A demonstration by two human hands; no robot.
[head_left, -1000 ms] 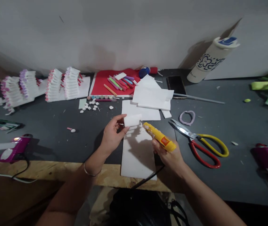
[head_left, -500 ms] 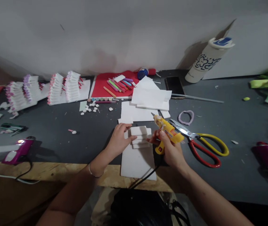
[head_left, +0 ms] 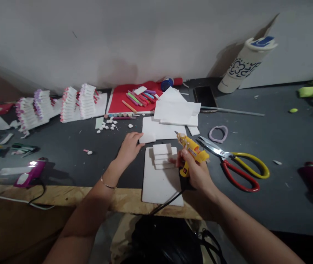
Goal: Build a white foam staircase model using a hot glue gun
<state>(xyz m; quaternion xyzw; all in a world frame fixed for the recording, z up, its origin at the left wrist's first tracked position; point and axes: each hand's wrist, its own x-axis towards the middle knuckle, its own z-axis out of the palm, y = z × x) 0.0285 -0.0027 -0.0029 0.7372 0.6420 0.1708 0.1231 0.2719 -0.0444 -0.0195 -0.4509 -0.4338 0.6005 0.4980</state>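
My right hand (head_left: 196, 167) is wrapped round a yellow glue gun (head_left: 195, 148), its nozzle pointing up and left. Beside its fingers, a stepped stack of white foam strips (head_left: 162, 149) rests on a white foam board (head_left: 160, 185) at the table's front edge. My left hand (head_left: 128, 148) has its thumb and fingers at the left end of a small white piece (head_left: 147, 138), which lies against a larger white sheet (head_left: 163, 130). Fingers and thumb are apart around that piece's edge.
Scissors (head_left: 228, 156) with red and yellow handles lie right of the glue gun, near a purple ring (head_left: 218, 134). Behind are coloured pens (head_left: 139, 99), a phone (head_left: 205, 98) and a tumbler (head_left: 241, 69). Folded white strips (head_left: 72, 106) and a purple device (head_left: 31, 174) are at left.
My left hand has moved from the foam stack up and left to the small white piece. My right hand still holds the glue gun, shifted slightly left. The view has shifted a little.
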